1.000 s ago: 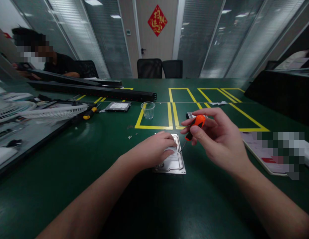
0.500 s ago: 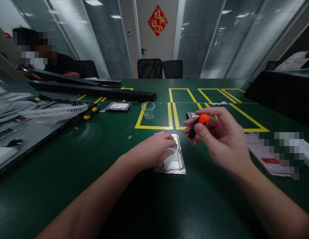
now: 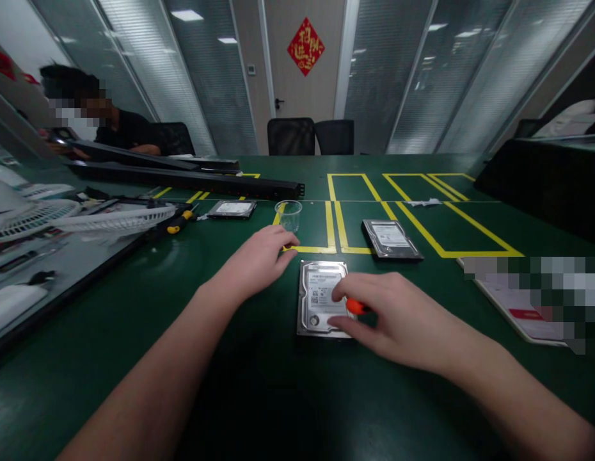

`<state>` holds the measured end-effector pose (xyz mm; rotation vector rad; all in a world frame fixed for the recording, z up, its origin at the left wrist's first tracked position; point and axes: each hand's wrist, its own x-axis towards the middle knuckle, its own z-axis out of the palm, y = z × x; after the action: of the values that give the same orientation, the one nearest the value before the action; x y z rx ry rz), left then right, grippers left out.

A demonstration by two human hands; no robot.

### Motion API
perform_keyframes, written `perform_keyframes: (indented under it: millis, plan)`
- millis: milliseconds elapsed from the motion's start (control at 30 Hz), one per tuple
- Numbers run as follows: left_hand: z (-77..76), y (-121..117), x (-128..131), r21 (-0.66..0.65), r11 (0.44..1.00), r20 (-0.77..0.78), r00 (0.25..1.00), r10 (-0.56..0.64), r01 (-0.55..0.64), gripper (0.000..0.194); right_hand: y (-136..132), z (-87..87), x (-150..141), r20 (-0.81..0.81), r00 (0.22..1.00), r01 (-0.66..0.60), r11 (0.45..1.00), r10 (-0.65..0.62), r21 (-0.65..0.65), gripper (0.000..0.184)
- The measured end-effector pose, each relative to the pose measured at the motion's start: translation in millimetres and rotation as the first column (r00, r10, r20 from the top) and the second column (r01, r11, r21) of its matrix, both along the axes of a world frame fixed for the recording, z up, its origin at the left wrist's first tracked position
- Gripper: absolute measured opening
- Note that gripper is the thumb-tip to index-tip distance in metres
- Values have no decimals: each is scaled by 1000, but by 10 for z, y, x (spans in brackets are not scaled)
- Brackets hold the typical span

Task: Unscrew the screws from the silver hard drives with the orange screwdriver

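A silver hard drive lies flat on the green table in front of me. My right hand rests over its right edge, fingers closed round an orange-handled screwdriver; thumb and forefinger touch the drive. My left hand has its fingers stretched forward on the table, left of the drive, its fingertips close to a clear plastic cup. It holds nothing that I can see.
A second hard drive lies inside a yellow-taped box, a third further left beside a yellow-handled screwdriver. Long black bars, white fan grilles, papers at right. A person sits at far left.
My left hand left the hard drive and reached forward toward the cup. My right hand came down with the screwdriver from above onto the drive's right edge. The camera tilted slightly.
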<state>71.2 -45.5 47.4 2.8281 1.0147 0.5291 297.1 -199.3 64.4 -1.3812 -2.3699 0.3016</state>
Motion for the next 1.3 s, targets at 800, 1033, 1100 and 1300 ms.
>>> perform_keyframes:
  millis: [800,1033,1100,1300]
  plan:
    - [-251,385,-323,-151,942,-262,931,255,-300,13,68,-262,-82,318,948,24,998,-6,-51,12]
    - [-267,387,-310,-160,936,-268,926,264,-313,12,101,-268,-32,296,955,46,996,-23,-71,10]
    - [-214,349,-307,-155,938,-268,928,261,-308,13,94,-238,-6,268,963,56,994,-29,-96,10]
    - [87,38,-208,-255,958,-121,987,105,-133,17,111,-151,123,172,978,120,993,-116,-18,23]
